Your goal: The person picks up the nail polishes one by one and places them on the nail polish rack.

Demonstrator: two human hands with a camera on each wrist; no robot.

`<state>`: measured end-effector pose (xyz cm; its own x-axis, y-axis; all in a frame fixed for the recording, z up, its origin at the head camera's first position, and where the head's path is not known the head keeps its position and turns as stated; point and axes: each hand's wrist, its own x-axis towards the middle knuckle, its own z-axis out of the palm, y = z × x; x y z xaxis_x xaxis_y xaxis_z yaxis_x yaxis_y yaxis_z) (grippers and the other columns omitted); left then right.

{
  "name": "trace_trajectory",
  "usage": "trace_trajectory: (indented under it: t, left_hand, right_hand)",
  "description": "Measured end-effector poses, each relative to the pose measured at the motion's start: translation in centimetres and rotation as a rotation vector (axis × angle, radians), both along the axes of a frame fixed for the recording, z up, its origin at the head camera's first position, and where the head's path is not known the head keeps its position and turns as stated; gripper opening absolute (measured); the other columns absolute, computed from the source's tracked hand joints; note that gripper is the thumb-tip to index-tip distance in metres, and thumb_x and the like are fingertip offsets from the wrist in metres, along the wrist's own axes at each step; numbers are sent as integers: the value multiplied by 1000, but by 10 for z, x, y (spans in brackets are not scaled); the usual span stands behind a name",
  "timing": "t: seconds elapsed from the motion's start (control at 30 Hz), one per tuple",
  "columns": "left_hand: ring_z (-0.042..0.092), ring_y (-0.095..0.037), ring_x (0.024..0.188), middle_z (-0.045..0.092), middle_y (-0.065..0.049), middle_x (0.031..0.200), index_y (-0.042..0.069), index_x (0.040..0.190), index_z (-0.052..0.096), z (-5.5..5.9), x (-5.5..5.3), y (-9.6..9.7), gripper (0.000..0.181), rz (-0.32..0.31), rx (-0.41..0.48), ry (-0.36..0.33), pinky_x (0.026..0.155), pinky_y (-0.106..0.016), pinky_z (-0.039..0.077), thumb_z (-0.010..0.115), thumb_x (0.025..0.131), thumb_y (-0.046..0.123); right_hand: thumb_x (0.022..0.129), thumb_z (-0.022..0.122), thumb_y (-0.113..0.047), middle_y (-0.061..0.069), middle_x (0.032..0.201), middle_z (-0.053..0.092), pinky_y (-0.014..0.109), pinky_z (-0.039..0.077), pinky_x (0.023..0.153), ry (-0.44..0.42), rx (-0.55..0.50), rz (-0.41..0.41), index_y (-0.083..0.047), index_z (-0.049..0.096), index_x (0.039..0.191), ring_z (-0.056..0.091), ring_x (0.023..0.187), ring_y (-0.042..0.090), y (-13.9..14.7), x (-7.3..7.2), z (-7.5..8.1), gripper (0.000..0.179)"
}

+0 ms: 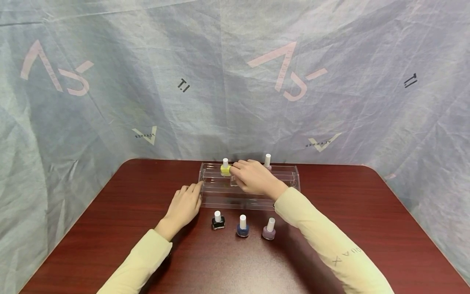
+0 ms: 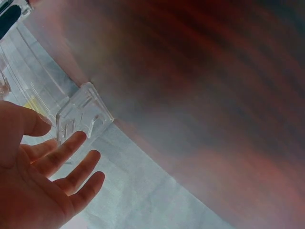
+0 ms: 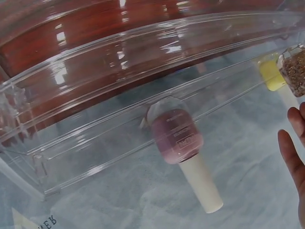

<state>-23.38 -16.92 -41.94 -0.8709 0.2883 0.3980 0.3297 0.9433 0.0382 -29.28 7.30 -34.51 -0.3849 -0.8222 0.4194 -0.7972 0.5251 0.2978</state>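
We list one clear rack (image 1: 238, 200); left hand (image 1: 183, 203), fingers loosely straight at its left end, presumably for steadiness; right hand (image 1: 254, 178), pinching a glitter bottle (image 3: 295, 71) left of the rack's centre.

I see room right of the clear rack (image 1: 238, 202); a black bottle (image 1: 218, 223), blue bottle (image 1: 242, 230) and mauve bottle (image 1: 269, 233) obstruct its front.

Wrinkled grey-blue cloth (image 1: 224, 110) hangs beyond the far edge of the dark-red tabletop (image 1: 367, 204) and past its left and right edges — printed with 2 pink emblems (image 1: 30, 59), 2 yellow Vs (image 1: 154, 135), 2 black letter marks (image 1: 181, 84) — the tabletop's far corners rounded.
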Motion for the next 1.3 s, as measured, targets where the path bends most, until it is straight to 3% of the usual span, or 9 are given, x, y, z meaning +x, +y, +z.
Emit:
trace_trajectory:
  t: [0.37, 1.3]
  left_hand:
    - [55, -31, 99, 59, -10, 115, 5, 131, 47, 0, 0, 0, 45, 4, 0, -3, 80, -45, 45, 55, 88, 15]
    - [55, -32, 101, 59, -10, 117, 5, 131, 47, 0, 1, 1, 46, 11, 0, -20, 81, -45, 45, 56, 87, 16]
  right_hand:
    - [86, 49, -16, -3, 76, 54, 28, 43, 61, 14, 17, 9, -15, 55, 85, 55, 74, 14, -12, -7, -1, 6]
    - [83, 53, -15, -4, 87, 60, 28, 49, 66, -68, 108, -59, -16, 56, 89, 59, 84, 13, -32, -13, -9, 7]
